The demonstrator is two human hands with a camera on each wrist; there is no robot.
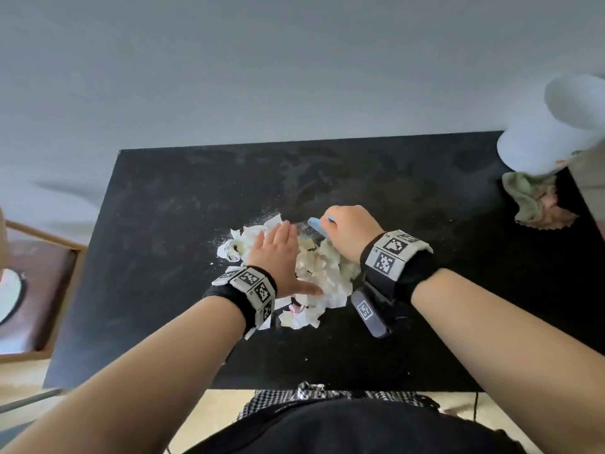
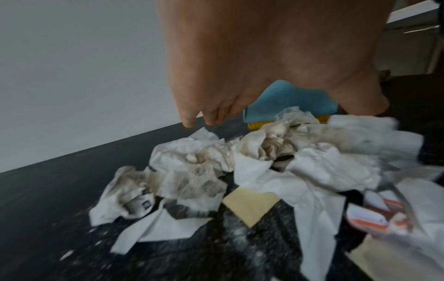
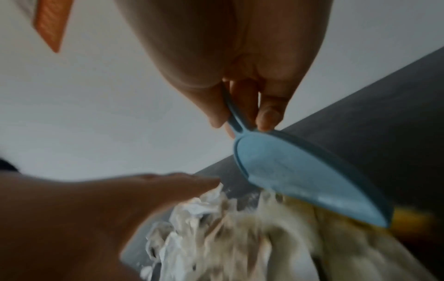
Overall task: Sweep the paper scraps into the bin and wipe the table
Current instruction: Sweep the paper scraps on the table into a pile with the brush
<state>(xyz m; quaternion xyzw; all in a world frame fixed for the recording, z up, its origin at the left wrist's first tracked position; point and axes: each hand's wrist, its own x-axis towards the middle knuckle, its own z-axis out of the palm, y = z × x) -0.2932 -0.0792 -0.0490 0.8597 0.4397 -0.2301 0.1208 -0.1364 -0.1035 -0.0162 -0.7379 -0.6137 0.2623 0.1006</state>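
Note:
A pile of crumpled white paper scraps [image 1: 322,273] lies at the middle of the black table [image 1: 157,204]. My left hand [image 1: 291,257] lies flat on the pile's left side, fingers straight; in the left wrist view the left hand [image 2: 240,91] hovers just over the paper scraps [image 2: 240,161]. My right hand [image 1: 340,224] grips the handle of a small blue brush [image 1: 317,224] at the pile's far side. In the right wrist view the right hand [image 3: 240,117] pinches the brush [image 3: 300,175], whose yellow bristles [image 3: 408,218] meet the paper scraps [image 3: 228,237].
A white bin [image 1: 550,132], blurred, stands at the table's far right corner, with a crumpled green and pink cloth [image 1: 537,204] in front of it. White dust specks the table near the pile. A wooden chair [image 1: 42,290] stands off the left edge.

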